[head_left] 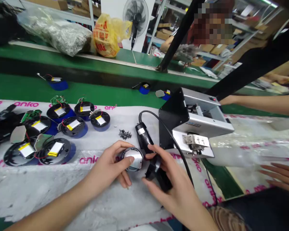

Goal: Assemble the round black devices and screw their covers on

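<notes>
My left hand (118, 162) is closed around a small round black housing (136, 163) with a silvery plate inside, the thumb resting on that plate. My right hand (174, 186) has its fingers curled about a dark black plastic piece (162, 178), whose exact kind I cannot make out. Just beyond the right fingertips lies a black corded electric screwdriver (144, 136); its cable loops to the right, past that hand. A small heap of black screws (125, 134) sits on the mat above my left hand.
Several round blue-and-black housings with batteries (73, 124) stand at left. A screw feeder machine (197, 118) is at right. Along the back runs a green ledge (84, 59) bearing plastic bags. A co-worker's hand (281, 175) and another person's forearm (260, 103) show at right.
</notes>
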Demonstrator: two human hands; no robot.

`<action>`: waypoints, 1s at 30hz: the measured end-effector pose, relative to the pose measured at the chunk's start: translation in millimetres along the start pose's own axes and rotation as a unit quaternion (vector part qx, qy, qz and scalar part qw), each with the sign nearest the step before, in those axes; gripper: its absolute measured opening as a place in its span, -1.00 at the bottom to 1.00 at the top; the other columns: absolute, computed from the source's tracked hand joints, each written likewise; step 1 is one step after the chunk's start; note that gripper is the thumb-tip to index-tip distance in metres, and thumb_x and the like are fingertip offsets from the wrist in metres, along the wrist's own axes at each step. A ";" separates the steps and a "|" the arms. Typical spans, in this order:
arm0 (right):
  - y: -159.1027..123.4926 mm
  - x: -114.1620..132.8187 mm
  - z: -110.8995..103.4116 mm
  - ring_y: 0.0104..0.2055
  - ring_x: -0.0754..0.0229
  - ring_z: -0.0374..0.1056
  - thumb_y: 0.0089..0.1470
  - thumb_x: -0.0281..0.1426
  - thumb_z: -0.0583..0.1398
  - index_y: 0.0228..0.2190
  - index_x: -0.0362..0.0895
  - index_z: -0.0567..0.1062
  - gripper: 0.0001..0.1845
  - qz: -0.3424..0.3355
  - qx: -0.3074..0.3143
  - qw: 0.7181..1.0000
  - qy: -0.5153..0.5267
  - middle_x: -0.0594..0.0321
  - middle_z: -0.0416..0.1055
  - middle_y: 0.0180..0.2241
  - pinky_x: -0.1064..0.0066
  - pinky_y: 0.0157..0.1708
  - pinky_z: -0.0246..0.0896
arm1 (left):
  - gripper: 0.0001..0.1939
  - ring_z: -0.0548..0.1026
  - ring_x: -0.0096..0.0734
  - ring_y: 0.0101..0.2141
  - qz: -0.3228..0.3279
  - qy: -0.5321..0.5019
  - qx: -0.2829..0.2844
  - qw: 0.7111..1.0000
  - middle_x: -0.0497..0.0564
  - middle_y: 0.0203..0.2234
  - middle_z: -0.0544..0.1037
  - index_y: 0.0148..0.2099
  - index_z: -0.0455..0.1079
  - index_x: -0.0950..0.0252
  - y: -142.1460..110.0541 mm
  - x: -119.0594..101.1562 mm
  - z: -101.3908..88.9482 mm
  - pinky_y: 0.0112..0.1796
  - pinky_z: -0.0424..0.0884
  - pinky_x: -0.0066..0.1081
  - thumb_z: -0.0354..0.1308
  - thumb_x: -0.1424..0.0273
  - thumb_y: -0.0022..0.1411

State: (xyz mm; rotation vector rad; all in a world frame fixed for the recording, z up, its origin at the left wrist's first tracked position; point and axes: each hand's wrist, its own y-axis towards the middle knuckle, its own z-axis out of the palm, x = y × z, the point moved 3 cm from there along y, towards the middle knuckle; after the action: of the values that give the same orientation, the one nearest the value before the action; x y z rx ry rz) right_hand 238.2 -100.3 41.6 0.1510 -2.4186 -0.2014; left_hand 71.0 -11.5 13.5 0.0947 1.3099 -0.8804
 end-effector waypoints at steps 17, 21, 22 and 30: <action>-6.3 10.9 -4.1 0.23 0.03 0.27 0.04 -0.64 0.30 0.19 0.00 0.29 -0.27 -0.082 -0.090 0.992 0.044 0.07 0.13 0.23 0.18 0.16 0.35 | -0.66 0.44 -0.58 -0.73 -0.037 0.013 -0.053 0.998 -0.08 -0.41 0.57 -0.11 0.24 0.20 -6.4 7.8 0.3 -0.73 0.38 -0.58 0.31 0.27 0.18; -9.0 8.3 5.6 0.25 0.01 0.25 -0.01 -0.62 0.36 0.24 -0.10 0.24 -0.18 -0.095 -0.103 0.990 0.023 0.04 0.25 0.19 0.15 0.22 0.30 | -0.66 0.43 -0.61 -0.72 -0.035 0.020 -0.047 0.998 -0.06 -0.34 0.56 -0.16 0.20 0.19 -7.4 7.5 -1.9 -0.73 0.36 -0.59 0.32 0.27 0.16; -8.9 7.7 6.8 0.25 0.01 0.25 -0.01 -0.63 0.35 0.25 -0.09 0.24 -0.17 -0.102 -0.100 0.989 0.032 0.06 0.28 0.19 0.14 0.24 0.29 | -0.66 0.43 -0.61 -0.71 -0.034 0.020 -0.043 0.998 -0.06 -0.32 0.56 -0.16 0.20 0.18 -7.4 7.6 -2.0 -0.73 0.36 -0.59 0.31 0.27 0.17; -0.5 11.4 6.8 0.24 0.15 0.26 0.04 -0.61 0.33 0.29 -0.09 0.17 -0.14 -0.113 -0.058 0.992 0.002 0.13 0.29 0.22 0.33 0.28 0.20 | -0.70 0.43 -0.64 -0.69 -0.020 0.017 -0.029 0.999 -0.10 -0.34 0.52 -0.16 0.20 0.19 -6.2 8.8 -2.8 -0.72 0.35 -0.62 0.27 0.28 0.20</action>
State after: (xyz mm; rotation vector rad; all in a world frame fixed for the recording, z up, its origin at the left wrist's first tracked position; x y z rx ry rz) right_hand 225.2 -101.9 43.7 0.3730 -2.3759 -0.4428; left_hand 64.9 -18.7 7.7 0.0385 1.3723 -0.8769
